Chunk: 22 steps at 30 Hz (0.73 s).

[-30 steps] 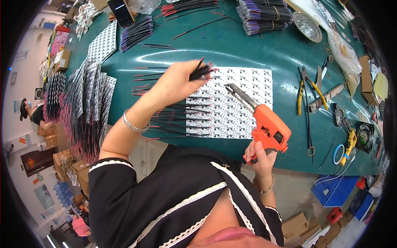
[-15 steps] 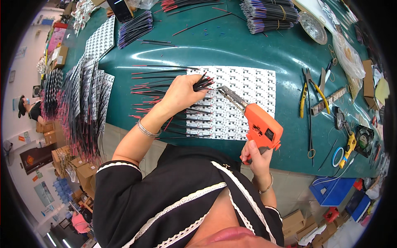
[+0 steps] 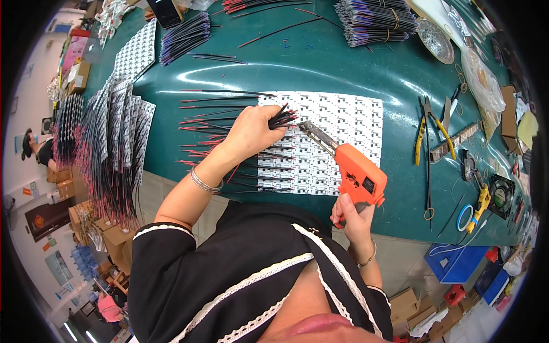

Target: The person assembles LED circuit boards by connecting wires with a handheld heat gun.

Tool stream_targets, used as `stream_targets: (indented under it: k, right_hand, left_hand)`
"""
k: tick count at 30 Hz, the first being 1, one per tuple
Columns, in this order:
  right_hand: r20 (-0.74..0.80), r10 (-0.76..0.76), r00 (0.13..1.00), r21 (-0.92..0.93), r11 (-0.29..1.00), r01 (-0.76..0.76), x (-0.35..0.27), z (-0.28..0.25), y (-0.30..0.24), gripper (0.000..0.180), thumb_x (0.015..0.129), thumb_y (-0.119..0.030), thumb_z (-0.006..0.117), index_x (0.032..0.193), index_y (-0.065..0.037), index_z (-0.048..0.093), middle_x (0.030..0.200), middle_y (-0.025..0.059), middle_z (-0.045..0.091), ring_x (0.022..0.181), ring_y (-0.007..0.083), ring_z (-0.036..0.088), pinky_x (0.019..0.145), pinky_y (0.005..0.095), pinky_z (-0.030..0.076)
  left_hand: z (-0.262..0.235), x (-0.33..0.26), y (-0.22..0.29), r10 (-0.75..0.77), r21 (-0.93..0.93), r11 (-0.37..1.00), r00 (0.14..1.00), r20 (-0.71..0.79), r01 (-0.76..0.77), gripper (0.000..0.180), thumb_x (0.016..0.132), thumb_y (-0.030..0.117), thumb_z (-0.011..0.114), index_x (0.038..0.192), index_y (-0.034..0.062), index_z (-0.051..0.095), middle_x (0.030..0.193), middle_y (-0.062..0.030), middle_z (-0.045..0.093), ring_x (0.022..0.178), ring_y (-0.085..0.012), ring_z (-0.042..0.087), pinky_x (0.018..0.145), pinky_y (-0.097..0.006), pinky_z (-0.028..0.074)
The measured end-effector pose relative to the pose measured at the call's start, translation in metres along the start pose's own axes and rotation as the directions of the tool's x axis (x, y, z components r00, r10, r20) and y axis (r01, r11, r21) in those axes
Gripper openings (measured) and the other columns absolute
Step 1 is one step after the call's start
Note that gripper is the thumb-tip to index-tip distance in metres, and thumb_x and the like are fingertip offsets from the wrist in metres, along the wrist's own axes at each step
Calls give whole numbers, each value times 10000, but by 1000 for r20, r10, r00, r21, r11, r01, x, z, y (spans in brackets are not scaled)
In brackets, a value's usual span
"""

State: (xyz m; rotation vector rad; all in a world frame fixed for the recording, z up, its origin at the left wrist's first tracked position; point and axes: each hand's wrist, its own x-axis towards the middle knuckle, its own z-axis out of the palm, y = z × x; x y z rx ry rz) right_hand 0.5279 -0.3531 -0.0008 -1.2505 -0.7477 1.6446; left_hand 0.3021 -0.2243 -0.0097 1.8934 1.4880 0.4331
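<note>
A white panel of small circuit boards point(image 3: 349, 131) lies on the bench in front of me. Black wires with red ends point(image 3: 197, 107) stick out from its left edge in a row. Over that edge my left hand point(image 3: 254, 128) is closed around a bunch of black wires point(image 3: 283, 118), their red-tipped ends pointing right. My right hand point(image 3: 355, 216) grips the dark handle of an orange soldering gun point(image 3: 360, 174). The gun's metal tip points up and left, close to the ends of the bunch; whether they touch, I cannot tell.
Wired panels point(image 3: 117, 126) hang in a stack over the bench's left edge. Bundled wires point(image 3: 374, 23) and a metal dish point(image 3: 434, 40) sit at the back. Yellow-handled pliers point(image 3: 440, 128), a small fan point(image 3: 502, 194) and other tools lie right. A person point(image 3: 43, 150) is far left.
The soldering gun has shifted slightly left, its tip a little lower beside the wire ends. My left hand keeps its hold on the bunch almost unmoved.
</note>
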Motion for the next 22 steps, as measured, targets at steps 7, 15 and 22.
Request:
stream_targets:
  k: [7,15,22]
  right_hand:
    - [22,-6,1000,-50,999,7,0,-2,3,215,859,-152,500,712,-6,444,505,38,434,393,107,439,385,240,389]
    - [29,-18,999,18,1000,18,-4,-6,5,218,858,-143,496,945,54,464,542,40,440,401,106,438,379,239,390]
    - [42,-9,999,33,999,8,-4,-7,6,262,857,-145,499,1012,59,449,549,42,440,406,112,442,376,238,393]
  left_hand:
    - [1,0,0,19,7,1000,1000,-9,-19,178,701,120,606,790,-29,564,650,-184,562,553,-316,521,544,-327,418]
    - [-3,3,2,8,62,998,999,40,-10,182,700,126,606,790,-30,574,634,-189,553,560,-333,525,542,-347,414]
    - [-12,11,5,-54,21,998,980,189,51,178,709,138,604,788,-20,588,619,-195,548,537,-211,562,535,-349,411]
